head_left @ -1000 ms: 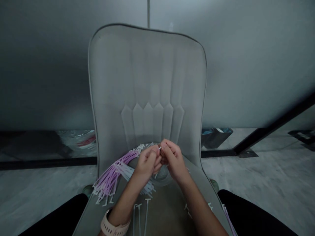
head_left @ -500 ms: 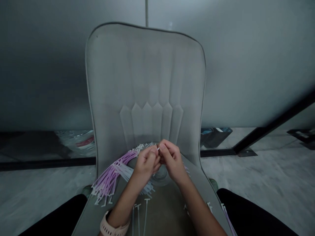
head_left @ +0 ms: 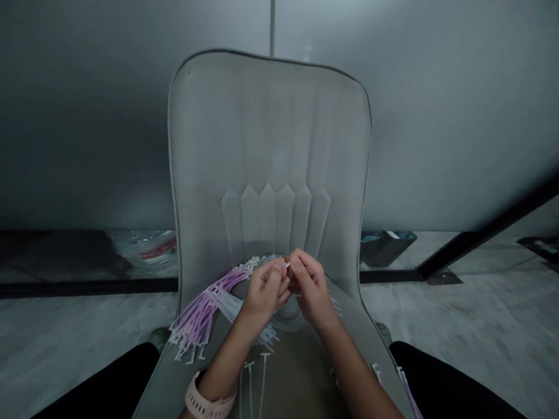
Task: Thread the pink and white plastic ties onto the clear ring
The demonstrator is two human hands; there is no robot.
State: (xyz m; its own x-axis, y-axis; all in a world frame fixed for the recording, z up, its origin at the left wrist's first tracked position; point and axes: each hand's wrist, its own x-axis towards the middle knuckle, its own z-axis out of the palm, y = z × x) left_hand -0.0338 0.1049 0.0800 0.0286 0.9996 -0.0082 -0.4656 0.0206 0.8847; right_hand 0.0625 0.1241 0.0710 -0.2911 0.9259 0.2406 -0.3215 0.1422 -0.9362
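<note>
My left hand (head_left: 264, 291) and my right hand (head_left: 311, 288) meet at the fingertips above the chair seat, both closed in a pinch. Between them shows the tip of a small white piece (head_left: 287, 265); most of it is hidden by the fingers. Beside my left hand lies a bundle of thin purple sticks (head_left: 198, 311) with white T-shaped ends. Pale bluish-white sticks (head_left: 227, 304) cross over it and run under my left forearm. Beneath my hands a clear round dish (head_left: 290, 321) sits partly covered. Nearer to me, a few separate pale T-ended sticks (head_left: 263, 378) lie on the seat.
The grey padded chair (head_left: 271, 134) faces me, its backrest upright before a grey panel (head_left: 445, 116). More purple sticks (head_left: 407, 387) lie at the seat's right edge. A dark box (head_left: 386, 247) and a clear plastic bag (head_left: 151, 253) are on the floor behind.
The whole view has shifted slightly, so the chair appears further right. Both hands keep the same pinch at the white piece, with hardly any movement relative to the chair.
</note>
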